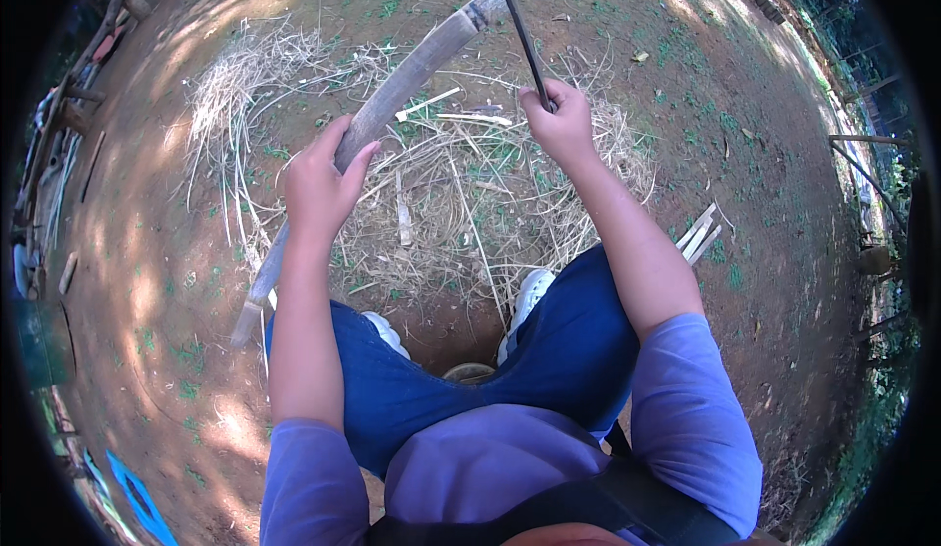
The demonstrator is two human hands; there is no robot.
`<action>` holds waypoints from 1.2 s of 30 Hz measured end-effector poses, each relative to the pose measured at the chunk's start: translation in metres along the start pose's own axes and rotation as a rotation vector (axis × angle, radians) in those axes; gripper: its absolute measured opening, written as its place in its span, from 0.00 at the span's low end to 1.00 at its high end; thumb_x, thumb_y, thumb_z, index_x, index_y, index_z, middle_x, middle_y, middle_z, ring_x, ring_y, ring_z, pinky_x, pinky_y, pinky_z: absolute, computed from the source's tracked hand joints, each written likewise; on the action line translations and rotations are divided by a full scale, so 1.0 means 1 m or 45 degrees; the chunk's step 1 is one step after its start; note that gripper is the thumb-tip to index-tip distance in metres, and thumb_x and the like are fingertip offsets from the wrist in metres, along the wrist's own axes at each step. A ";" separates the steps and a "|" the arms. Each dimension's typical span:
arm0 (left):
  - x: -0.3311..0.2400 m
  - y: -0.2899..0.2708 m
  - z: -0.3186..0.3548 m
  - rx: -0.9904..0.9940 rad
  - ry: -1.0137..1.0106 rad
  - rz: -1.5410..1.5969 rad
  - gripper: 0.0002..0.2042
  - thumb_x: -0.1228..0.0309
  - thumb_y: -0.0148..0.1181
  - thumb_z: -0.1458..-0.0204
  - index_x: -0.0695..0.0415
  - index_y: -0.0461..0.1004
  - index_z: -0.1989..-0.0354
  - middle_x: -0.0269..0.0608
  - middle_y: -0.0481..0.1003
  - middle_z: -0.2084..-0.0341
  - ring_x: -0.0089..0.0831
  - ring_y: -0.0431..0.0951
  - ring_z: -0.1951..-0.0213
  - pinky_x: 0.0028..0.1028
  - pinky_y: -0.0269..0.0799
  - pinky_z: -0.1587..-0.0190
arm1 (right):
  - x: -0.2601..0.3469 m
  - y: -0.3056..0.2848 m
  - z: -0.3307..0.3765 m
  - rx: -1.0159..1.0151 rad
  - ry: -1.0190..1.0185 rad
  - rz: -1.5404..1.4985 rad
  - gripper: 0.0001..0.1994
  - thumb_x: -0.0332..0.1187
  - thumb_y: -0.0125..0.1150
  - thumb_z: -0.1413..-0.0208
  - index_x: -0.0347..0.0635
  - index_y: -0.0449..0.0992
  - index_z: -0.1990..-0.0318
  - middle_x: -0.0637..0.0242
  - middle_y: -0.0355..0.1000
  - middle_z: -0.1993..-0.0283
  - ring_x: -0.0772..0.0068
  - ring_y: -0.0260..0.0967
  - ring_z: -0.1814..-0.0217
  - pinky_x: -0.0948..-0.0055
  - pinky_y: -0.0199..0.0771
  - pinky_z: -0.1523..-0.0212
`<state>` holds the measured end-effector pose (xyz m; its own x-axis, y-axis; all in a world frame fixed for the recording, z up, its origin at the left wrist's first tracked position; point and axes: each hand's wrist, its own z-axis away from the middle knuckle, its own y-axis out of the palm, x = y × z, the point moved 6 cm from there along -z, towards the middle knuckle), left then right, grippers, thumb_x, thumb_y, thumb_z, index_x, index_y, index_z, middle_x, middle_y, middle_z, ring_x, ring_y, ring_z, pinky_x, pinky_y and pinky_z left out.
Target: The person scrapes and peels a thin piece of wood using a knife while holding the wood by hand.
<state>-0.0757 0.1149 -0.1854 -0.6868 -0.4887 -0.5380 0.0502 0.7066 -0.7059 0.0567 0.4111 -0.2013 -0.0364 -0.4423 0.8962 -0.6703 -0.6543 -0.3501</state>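
Note:
My left hand (328, 178) is closed round a long grey-brown length of bamboo (412, 75). The bamboo slants from beside my left knee up to the far middle, with a dark node ring near its far end. In my closed right hand (561, 126) is a long, thin, dark blade (520, 31), probably a knife seen edge-on; its handle is hidden in the fist. The blade points away from me and crosses the bamboo's far tip; whether the two touch I cannot tell.
Thin bamboo strips and shavings (470, 208) lie heaped on the dirt ground before my feet, with a looser pile (245, 85) at far left. Several split pieces (699, 235) lie right of my knee. Wooden poles (69, 120) line the left edge; a blue object (137, 497) lies lower left.

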 end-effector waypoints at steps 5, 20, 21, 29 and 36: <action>0.000 0.003 0.000 0.023 -0.077 0.013 0.23 0.57 0.72 0.47 0.59 0.79 0.48 0.55 0.82 0.68 0.51 0.84 0.66 0.39 0.77 0.63 | -0.007 0.024 0.004 0.103 -0.013 0.170 0.15 0.38 0.68 0.48 0.36 0.75 0.77 0.66 0.66 0.83 0.75 0.62 0.81 0.68 0.61 0.76; -0.018 -0.016 0.008 0.035 0.051 -0.073 0.21 0.60 0.73 0.48 0.61 0.80 0.52 0.52 0.83 0.67 0.48 0.84 0.67 0.38 0.77 0.65 | -0.046 0.002 -0.035 -0.146 0.341 0.554 0.13 0.45 0.64 0.48 0.45 0.83 0.68 0.59 0.78 0.75 0.58 0.78 0.71 0.59 0.74 0.67; -0.020 -0.018 0.010 0.027 0.079 -0.010 0.20 0.61 0.73 0.48 0.61 0.79 0.52 0.52 0.83 0.67 0.47 0.84 0.67 0.37 0.77 0.65 | -0.059 -0.015 -0.040 -0.241 0.442 0.435 0.14 0.45 0.63 0.47 0.44 0.83 0.68 0.59 0.78 0.75 0.60 0.78 0.71 0.59 0.74 0.66; -0.006 -0.028 0.015 -0.049 -0.010 0.158 0.19 0.63 0.74 0.48 0.60 0.79 0.52 0.52 0.83 0.67 0.45 0.85 0.66 0.36 0.77 0.65 | -0.126 -0.094 -0.044 -0.646 0.571 -0.008 0.14 0.39 0.58 0.41 0.39 0.74 0.75 0.67 0.71 0.80 0.76 0.69 0.79 0.69 0.68 0.75; -0.008 -0.029 0.010 -0.098 0.023 0.077 0.20 0.63 0.74 0.48 0.61 0.79 0.52 0.52 0.83 0.64 0.47 0.85 0.65 0.36 0.78 0.64 | -0.054 -0.041 -0.038 -0.340 0.294 -0.298 0.15 0.37 0.62 0.38 0.40 0.72 0.75 0.70 0.69 0.80 0.79 0.66 0.80 0.73 0.64 0.77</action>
<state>-0.0644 0.0939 -0.1651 -0.6971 -0.4351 -0.5699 0.0367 0.7721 -0.6344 0.0581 0.4847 -0.2254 -0.0052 -0.1319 0.9913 -0.8478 -0.5251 -0.0743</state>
